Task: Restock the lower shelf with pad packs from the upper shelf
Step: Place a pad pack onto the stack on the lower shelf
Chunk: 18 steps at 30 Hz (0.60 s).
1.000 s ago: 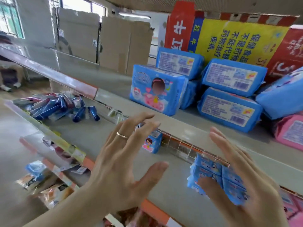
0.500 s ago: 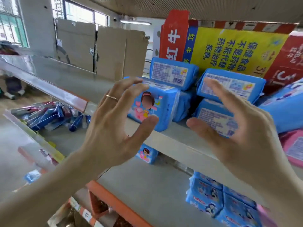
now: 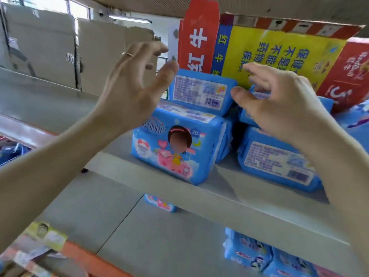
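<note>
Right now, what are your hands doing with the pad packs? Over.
Left hand open, right hand open, both empty. Top pad pack between them, not gripped yet. Nothing blocking.

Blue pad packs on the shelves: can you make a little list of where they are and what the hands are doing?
Upper shelf: blue packs, top pack stacked behind the cartoon-girl pack
Lower shelf: small pack at the back, stack at right
Left hand: fingers spread, holds nothing, beside the top pack
Right hand: fingers spread, holds nothing
Behind: red and yellow carton
</note>
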Tool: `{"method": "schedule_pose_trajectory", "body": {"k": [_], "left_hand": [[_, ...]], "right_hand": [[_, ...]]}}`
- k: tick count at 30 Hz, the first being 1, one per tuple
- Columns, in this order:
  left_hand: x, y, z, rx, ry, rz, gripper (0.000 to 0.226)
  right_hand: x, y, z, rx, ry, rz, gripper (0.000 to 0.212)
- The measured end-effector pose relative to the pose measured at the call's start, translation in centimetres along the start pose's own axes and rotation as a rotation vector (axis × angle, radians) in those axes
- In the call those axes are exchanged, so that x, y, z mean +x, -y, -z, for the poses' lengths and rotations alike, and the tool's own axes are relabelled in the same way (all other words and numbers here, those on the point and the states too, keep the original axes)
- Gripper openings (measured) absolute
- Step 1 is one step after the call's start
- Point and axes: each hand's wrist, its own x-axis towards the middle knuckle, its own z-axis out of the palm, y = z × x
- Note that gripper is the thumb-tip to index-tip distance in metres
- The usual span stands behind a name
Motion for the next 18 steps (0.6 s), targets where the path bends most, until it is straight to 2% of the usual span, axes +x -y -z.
{"method": "schedule_pose_trajectory", "body": {"k": [2, 5, 7, 9, 12, 16, 18], "left_hand": [[2.3, 2.0, -0.4, -0.055, 0.158, 0.075, 0.057], [5.4, 3.8, -0.9, -0.049, 0.513, 0.136, 0.06], [6.9, 4.1, -0.9, -0.172, 0.657, 0.3, 0.056], [7.9, 4.3, -1.1, -0.268, 0.665, 0.405, 0.049], [8.5, 4.7, -2.4, -0.299, 0.634, 0.469, 0.046], [9.0, 4.9, -4.6, -0.31, 0.601, 0.45, 0.053], [9.0, 5.0, -5.0, -0.363, 0.587, 0.423, 0.045]], "right_hand": [[1.9, 0.8, -1.1, -0.081, 0.023, -0.083, 0.063], [4.1, 1.8, -2.4, -0.224, 0.065, -0.193, 0.063], [4.9, 2.3, -3.1, -0.292, 0.053, -0.241, 0.06], [5.4, 2.8, -3.5, -0.333, 0.04, -0.28, 0.057], [5.5, 3.2, -4.3, -0.332, 0.021, -0.333, 0.051], [5.3, 3.5, -5.3, -0.202, -0.072, -0.334, 0.038], [4.8, 3.5, -5.2, -0.148, -0.157, -0.326, 0.035]]}}
